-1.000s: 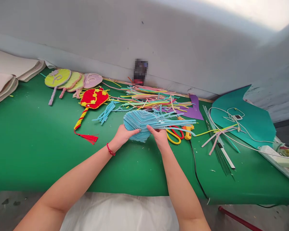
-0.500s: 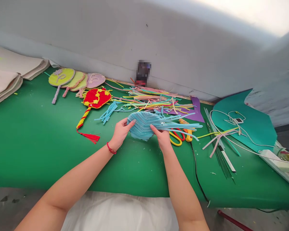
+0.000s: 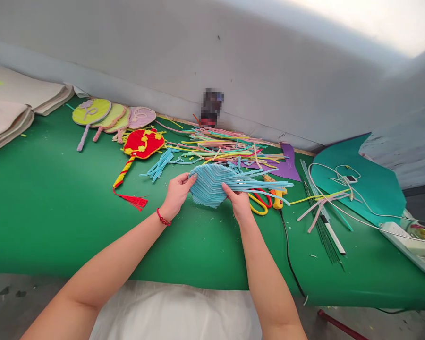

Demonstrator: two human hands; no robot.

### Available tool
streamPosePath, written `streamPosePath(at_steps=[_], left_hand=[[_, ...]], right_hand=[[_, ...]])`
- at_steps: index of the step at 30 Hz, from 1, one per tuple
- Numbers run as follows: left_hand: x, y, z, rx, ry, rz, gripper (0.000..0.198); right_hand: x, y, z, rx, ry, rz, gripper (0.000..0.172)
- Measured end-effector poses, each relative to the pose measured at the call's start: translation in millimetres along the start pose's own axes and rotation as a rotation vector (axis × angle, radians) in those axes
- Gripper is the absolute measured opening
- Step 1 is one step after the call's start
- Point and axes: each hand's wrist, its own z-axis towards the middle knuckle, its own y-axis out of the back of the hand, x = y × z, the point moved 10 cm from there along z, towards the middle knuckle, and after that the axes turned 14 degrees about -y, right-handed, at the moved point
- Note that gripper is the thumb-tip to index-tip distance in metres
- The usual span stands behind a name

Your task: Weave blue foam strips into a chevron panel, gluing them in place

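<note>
Between my hands, above the table, is a light-blue fan panel (image 3: 209, 189) made of pipe cleaners laid side by side in a V pattern. My left hand (image 3: 179, 191) pinches its left edge, thumb on top. My right hand (image 3: 239, 200) grips the lower right edge, its thumb on the face and its fingers hidden beneath. A bunch of loose blue pipe cleaners (image 3: 269, 183) extends to the right past my right hand. Behind and beneath them lie scissors (image 3: 258, 208) with yellow and red handles and a yellow glue gun (image 3: 277, 199), both partly covered.
Cut blue pieces (image 3: 158, 166) and a red-and-yellow fan (image 3: 143, 144) with a tassel lie left. Several finished fans (image 3: 92, 113) are behind. A heap of coloured pipe cleaners (image 3: 226, 144) lines the wall. Cables, thin rods (image 3: 326, 236) and a power strip (image 3: 407, 241) are right.
Both hands keep their hold on the blue fan panel. The loose stem ends at the right have drawn slightly left; otherwise the view has barely shifted.
</note>
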Motion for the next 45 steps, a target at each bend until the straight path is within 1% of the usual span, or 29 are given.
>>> streamPosePath(at_steps=[2, 5, 10, 14, 17, 22, 24, 28, 34, 36, 39, 42, 45], left_hand=[[-1, 0.5, 0, -0.002, -0.01, 0.005, 0.039], [-3, 0.7, 0, -0.008, -0.009, -0.008, 0.039], [-2, 3.8, 2, -0.036, 0.0, -0.036, 0.042], [0, 6.5, 2, -0.052, 0.018, -0.036, 0.045], [2, 4.8, 2, -0.037, 0.037, -0.081, 0.048], [10, -5.8, 1, 0.031, 0.126, -0.239, 0.063], [13, -10.8, -1, 0.073, 0.148, -0.234, 0.06], [21, -18.9, -7, 0.13, 0.214, -0.215, 0.05], [20, -14.2, -7, 0.058, 0.222, -0.25, 0.045], [20, -14.8, -6, 0.06, 0.221, -0.273, 0.043], [23, -20.9, -9, 0.128, 0.248, -0.299, 0.042], [28, -26.2, -14, 0.201, 0.313, -0.281, 0.041], [33, -23.4, -17, 0.208, 0.363, -0.209, 0.041]], right_hand=[[-1, 0, 0, 0.001, -0.004, 0.002, 0.052], [0, -1, 0, 0.007, 0.008, -0.003, 0.05], [0, 2, 1, -0.022, 0.022, -0.051, 0.045], [0, 1, 1, -0.008, 0.023, -0.047, 0.042], [-1, 2, 2, -0.007, 0.012, -0.039, 0.042], [-3, 4, 4, -0.015, 0.0, -0.024, 0.047], [-3, 2, 3, -0.011, -0.001, -0.021, 0.047], [-2, -6, 0, 0.051, 0.016, 0.01, 0.045], [-9, -6, 5, 0.066, -0.032, -0.012, 0.044], [-10, -6, 6, 0.07, -0.042, 0.01, 0.042], [-9, -6, 5, 0.072, -0.046, 0.055, 0.042], [-9, -5, 5, 0.061, -0.05, 0.074, 0.045], [-11, -3, 6, 0.04, -0.076, 0.058, 0.045]])
